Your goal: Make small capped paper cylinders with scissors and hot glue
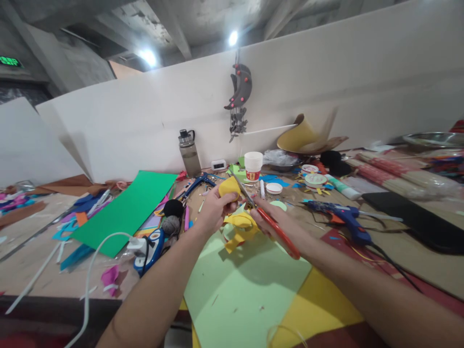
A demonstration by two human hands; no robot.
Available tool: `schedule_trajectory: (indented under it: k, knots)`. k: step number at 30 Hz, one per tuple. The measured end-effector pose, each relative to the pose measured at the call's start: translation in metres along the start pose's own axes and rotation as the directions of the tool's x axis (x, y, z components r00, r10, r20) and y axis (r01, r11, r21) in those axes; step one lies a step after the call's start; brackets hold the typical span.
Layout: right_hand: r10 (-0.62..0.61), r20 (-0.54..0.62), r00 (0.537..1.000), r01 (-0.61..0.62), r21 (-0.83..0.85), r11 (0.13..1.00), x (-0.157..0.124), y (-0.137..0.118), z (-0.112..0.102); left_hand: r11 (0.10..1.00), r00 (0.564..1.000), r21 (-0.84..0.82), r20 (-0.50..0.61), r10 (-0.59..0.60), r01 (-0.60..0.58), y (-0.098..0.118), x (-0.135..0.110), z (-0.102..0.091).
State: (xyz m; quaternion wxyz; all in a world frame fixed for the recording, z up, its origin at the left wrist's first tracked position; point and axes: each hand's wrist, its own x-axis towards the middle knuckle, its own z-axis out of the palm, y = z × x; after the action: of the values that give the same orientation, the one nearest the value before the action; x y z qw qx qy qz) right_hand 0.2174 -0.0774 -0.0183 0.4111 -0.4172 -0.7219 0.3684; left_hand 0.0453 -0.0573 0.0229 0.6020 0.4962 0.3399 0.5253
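Note:
Between the thumb and fingers of my left hand (213,209) is a small rounded yellow piece (229,187), paper or felt. My right hand (273,218) is closed round a pair of red-handled scissors (277,233). The blades point up and away, beside the right edge of the yellow piece; whether they touch it I cannot tell. Just below both hands, yellow scraps (241,232) lie in a loose heap on a pale green sheet (239,290).
A green sheet (126,212), a power strip (149,251) and dark yarn balls (173,208) lie left. A bottle (189,153) and paper cups (253,166) stand behind. On the right are a blue glue gun (342,217) and wrapped sticks (395,174).

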Motion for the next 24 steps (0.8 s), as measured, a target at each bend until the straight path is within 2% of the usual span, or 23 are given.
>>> schedule_trajectory:
  k: [6, 13, 24]
  knots:
    - [-0.001, 0.033, 0.999, -0.001, 0.042, 0.999, -0.0002, -0.0006, 0.0002, 1.000, 0.998, 0.010, 0.056, -0.016, 0.015, -0.0005, -0.0019, 0.0003]
    - [0.026, 0.005, 1.000, -0.026, 0.015, 1.000, -0.0019, -0.0045, 0.0007, 0.999, 0.997, 0.035, 0.070, -0.011, 0.009, 0.0006, -0.0017, 0.0013]
    - [0.053, 0.025, 0.998, -0.054, 0.002, 0.999, -0.0038, -0.0068, -0.0007, 0.999, 0.995, 0.039, 0.095, 0.000, -0.004, -0.0008, -0.0015, 0.0017]
